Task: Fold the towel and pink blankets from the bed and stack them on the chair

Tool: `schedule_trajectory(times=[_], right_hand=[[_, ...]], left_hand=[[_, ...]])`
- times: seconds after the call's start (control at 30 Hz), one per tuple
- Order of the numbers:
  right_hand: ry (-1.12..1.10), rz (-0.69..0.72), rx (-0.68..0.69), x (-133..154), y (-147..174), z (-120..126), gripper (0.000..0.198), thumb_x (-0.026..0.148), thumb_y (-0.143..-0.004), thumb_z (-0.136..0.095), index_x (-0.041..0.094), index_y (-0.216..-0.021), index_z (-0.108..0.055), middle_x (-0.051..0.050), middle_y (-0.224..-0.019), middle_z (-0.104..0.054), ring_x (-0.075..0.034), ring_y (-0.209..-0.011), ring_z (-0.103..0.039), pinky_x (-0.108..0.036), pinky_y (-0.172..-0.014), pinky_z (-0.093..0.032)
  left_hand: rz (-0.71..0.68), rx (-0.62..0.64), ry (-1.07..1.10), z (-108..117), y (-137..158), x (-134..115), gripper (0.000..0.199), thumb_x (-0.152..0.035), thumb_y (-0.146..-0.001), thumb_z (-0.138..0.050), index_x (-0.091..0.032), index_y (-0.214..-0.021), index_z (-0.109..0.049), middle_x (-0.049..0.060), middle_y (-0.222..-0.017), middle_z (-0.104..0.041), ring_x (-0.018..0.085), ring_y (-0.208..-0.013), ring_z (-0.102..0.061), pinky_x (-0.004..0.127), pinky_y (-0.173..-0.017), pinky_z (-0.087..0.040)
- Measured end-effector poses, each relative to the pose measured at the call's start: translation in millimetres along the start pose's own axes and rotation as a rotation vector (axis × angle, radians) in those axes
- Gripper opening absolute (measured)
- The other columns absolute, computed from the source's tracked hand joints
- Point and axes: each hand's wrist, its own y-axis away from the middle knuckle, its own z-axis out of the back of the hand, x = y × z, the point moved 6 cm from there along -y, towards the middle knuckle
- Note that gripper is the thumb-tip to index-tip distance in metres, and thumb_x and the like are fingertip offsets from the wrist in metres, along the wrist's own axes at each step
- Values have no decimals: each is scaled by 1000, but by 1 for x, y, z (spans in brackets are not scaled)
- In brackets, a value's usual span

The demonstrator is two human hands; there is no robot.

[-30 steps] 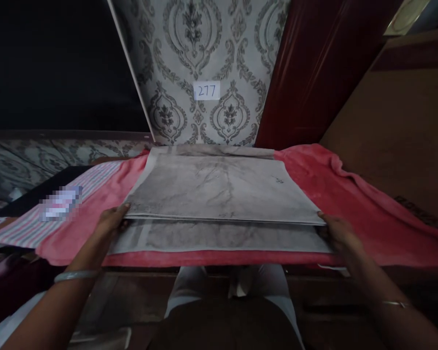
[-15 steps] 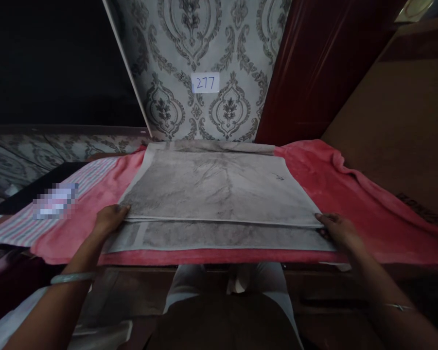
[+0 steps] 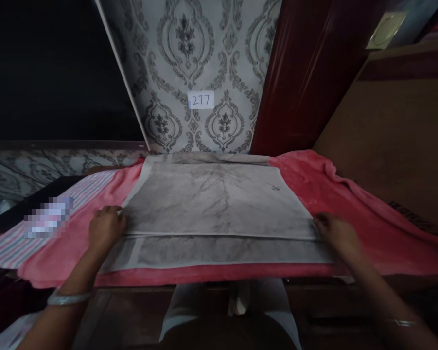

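Note:
A grey towel [image 3: 211, 199] with pale borders lies folded in layers, its upper layer ending short of the lower layer's front edge. My left hand [image 3: 107, 226] is closed at the upper layer's left edge, its fingers curled on the border. At the opposite side, my right hand [image 3: 337, 233] pinches the right edge near the front corner; motion blurs it slightly. Faint creases run across the middle of the towel, and a small dark mark shows near its right edge. Beneath it spreads a red plush blanket [image 3: 335, 194].
A striped cloth [image 3: 7, 240] with a blurred-out item lies at the left. Behind stand a dark screen [image 3: 58, 73] and a patterned wall with a paper label [image 3: 201, 99] reading 277. A large cardboard box [image 3: 394, 146] borders the right side.
Both hands have shifted slightly back along the towel's side edges, away from the front corners. The upper layer lies flatter on the lower one. The camera view has tilted up a little.

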Motion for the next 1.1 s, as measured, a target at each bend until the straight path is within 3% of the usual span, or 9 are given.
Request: schedule_trajectory(times=[0.1,0.23,0.37,0.53,0.77,0.93,1.1], right_hand=[[27,197,52,44,-14,-20,27,30,-82,-53,19,-97,-73,-13,-102,-74,-28,-96,-68,-39,-86,-51],[6,370,179,112,-43,-54,30,22,-86,-51,16,-104,-74,-13,-112,-73,-26,-107,-66,-38,-98,-48],[49,425,256,161,-83,-86,33,17,-89,-51,14,-113,-73,-13,-121,-71,-26,-117,-62,-36,-103,-45],[75,443,292,201,-138,-132,35,16,-90,-54,16,-120,-72,-12,-126,-69,-24,-121,-61,-33,-104,-43],[116,500,326,232,-199,-188,37,20,-93,-56,17,-128,-68,-12,-134,-65,-24,-127,-57,-32,-107,-40],[164,510,346,232,-221,-212,33,25,-95,-55,18,-123,-71,-12,-123,-70,-25,-118,-61,-32,-100,-43],[191,493,333,234,-235,-221,25,21,-94,-54,18,-106,-75,-11,-112,-71,-24,-112,-60,-28,-93,-42]], left_hand=[[-224,-49,127,-2,-19,-47,41,-25,-84,-42,-12,-110,-69,19,-116,-70,32,-111,-64,42,-99,-49],[-406,22,257,-9,-56,-125,41,-20,-85,-42,-11,-114,-69,17,-121,-69,28,-117,-63,38,-104,-47],[-465,95,279,-19,-100,-191,40,-16,-87,-42,-13,-116,-70,16,-128,-67,26,-120,-62,35,-106,-45],[-483,136,250,-43,-152,-247,38,-16,-92,-43,-14,-119,-69,15,-128,-67,24,-120,-62,32,-105,-45],[-530,173,210,-85,-200,-289,33,-21,-96,-44,-15,-113,-71,16,-121,-69,25,-116,-63,34,-101,-45],[-528,186,195,-108,-224,-296,33,-26,-96,-45,-13,-111,-71,19,-121,-68,30,-119,-60,40,-102,-44],[-552,223,236,-116,-241,-299,27,-25,-96,-47,-15,-106,-70,14,-116,-71,26,-113,-63,33,-97,-46]])
